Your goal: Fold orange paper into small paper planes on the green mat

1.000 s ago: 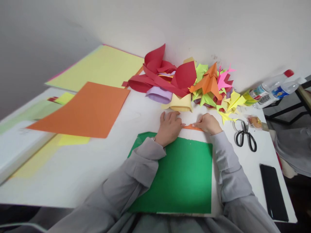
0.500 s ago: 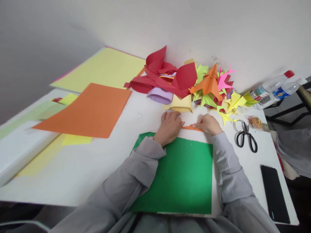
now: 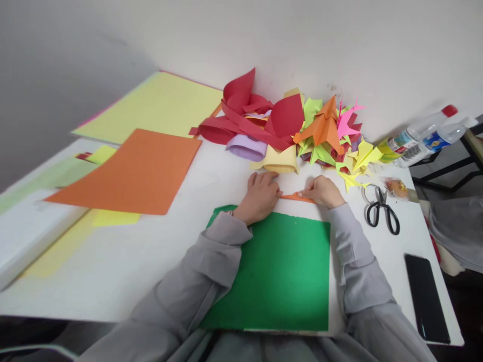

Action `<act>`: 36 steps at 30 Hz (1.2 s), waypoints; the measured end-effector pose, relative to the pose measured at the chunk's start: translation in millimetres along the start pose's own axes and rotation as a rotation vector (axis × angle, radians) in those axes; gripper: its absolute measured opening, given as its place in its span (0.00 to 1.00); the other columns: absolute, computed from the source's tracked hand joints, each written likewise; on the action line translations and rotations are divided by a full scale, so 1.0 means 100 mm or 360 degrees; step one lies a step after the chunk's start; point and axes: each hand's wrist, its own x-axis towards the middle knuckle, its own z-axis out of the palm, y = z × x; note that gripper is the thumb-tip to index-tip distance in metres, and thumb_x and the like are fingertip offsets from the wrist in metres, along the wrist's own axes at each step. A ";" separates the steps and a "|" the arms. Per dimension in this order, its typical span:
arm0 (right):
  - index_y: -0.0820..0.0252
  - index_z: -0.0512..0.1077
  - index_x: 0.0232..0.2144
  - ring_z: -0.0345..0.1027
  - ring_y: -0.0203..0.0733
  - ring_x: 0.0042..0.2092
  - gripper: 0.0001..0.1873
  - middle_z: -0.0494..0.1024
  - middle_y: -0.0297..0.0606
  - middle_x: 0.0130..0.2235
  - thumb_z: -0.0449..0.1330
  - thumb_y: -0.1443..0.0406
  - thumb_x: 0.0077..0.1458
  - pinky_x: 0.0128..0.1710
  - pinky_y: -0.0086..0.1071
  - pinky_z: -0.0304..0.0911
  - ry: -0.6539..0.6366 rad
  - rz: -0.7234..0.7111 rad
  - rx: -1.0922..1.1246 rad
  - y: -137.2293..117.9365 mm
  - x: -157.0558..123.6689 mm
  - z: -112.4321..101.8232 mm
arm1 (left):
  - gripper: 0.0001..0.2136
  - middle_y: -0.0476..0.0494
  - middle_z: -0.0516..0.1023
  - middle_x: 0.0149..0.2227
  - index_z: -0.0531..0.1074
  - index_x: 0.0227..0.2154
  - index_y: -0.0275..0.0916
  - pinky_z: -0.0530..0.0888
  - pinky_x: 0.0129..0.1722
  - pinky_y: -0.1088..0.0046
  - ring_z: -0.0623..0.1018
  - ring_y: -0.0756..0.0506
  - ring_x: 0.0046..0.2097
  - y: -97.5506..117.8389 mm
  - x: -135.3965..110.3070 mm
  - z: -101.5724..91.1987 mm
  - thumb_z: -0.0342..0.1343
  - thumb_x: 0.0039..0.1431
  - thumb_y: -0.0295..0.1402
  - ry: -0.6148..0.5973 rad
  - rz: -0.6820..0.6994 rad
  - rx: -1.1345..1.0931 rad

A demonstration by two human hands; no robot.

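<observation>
A small, narrow piece of folded orange paper (image 3: 296, 197) lies just beyond the top edge of a green sheet (image 3: 289, 271). My left hand (image 3: 262, 196) rests on the table with its fingers bent, thumb and forefinger closed on the paper's left end. At the other end, my right hand (image 3: 323, 192) pinches the paper between thumb and curled fingers. Part of the folded piece is hidden under the fingers. Beneath my left forearm, the green sheet is partly covered.
Behind my hands lie red curled paper shapes (image 3: 241, 118) and several folded paper planes (image 3: 320, 128). Scissors (image 3: 382, 211), a black phone (image 3: 426, 299) and two plastic bottles (image 3: 422, 130) are on the right. A large orange sheet (image 3: 139, 173) and a yellow sheet (image 3: 151, 108) lie left.
The view has shifted slightly. My left hand has slid a little left along the folded orange paper, while my right hand keeps nearly the same place and pinch.
</observation>
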 end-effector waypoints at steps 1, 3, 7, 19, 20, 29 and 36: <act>0.58 0.77 0.23 0.67 0.37 0.29 0.16 0.78 0.36 0.25 0.66 0.51 0.42 0.24 0.27 0.52 -0.0001 0.0006 0.0004 0.00 0.00 0.00 | 0.13 0.31 0.67 0.55 0.74 0.34 0.34 0.53 0.60 0.45 0.63 0.35 0.58 0.00 0.00 0.01 0.43 0.62 0.32 0.0006 0.0004 0.0017; 0.58 0.76 0.22 0.67 0.37 0.29 0.16 0.78 0.36 0.25 0.67 0.52 0.42 0.24 0.27 0.52 0.0000 0.0009 0.0009 0.00 -0.01 0.00 | 0.13 0.31 0.67 0.55 0.74 0.35 0.34 0.53 0.59 0.46 0.63 0.35 0.57 0.00 0.00 0.02 0.44 0.62 0.32 0.0018 0.0016 0.0036; 0.58 0.76 0.21 0.67 0.37 0.28 0.17 0.77 0.35 0.23 0.66 0.51 0.42 0.24 0.27 0.51 -0.0008 -0.0005 0.0030 0.00 0.00 0.00 | 0.12 0.30 0.68 0.54 0.74 0.34 0.34 0.53 0.59 0.46 0.64 0.35 0.57 0.02 -0.01 0.03 0.45 0.61 0.31 0.0075 0.0024 0.0054; 0.58 0.76 0.22 0.68 0.38 0.28 0.17 0.76 0.35 0.22 0.67 0.50 0.41 0.24 0.27 0.53 -0.0011 0.0006 0.0012 0.03 0.02 0.02 | 0.11 0.30 0.70 0.52 0.74 0.33 0.33 0.63 0.54 0.51 0.68 0.36 0.53 0.29 -0.11 -0.05 0.45 0.62 0.26 0.0369 0.0096 0.0181; 0.59 0.77 0.22 0.68 0.38 0.28 0.17 0.76 0.35 0.22 0.68 0.50 0.41 0.24 0.27 0.54 -0.0009 0.0003 0.0009 0.03 0.02 0.02 | 0.12 0.31 0.72 0.49 0.74 0.34 0.34 0.66 0.50 0.54 0.69 0.38 0.50 0.37 -0.14 -0.05 0.44 0.62 0.25 0.0384 0.0159 0.0168; 0.58 0.77 0.21 0.67 0.37 0.28 0.18 0.75 0.35 0.22 0.65 0.49 0.42 0.23 0.27 0.53 0.0011 -0.0059 -0.0003 0.04 0.02 0.03 | 0.19 0.26 0.72 0.49 0.68 0.50 0.20 0.67 0.53 0.56 0.70 0.34 0.50 0.80 -0.35 0.09 0.48 0.62 0.31 0.0213 0.0097 0.0334; 0.59 0.77 0.20 0.66 0.36 0.27 0.19 0.73 0.33 0.20 0.67 0.48 0.39 0.22 0.26 0.52 0.0009 -0.0040 0.0051 0.05 0.03 0.03 | 0.21 0.24 0.70 0.53 0.67 0.53 0.20 0.64 0.56 0.55 0.69 0.33 0.53 0.81 -0.36 0.09 0.45 0.63 0.32 0.0088 0.0092 0.0391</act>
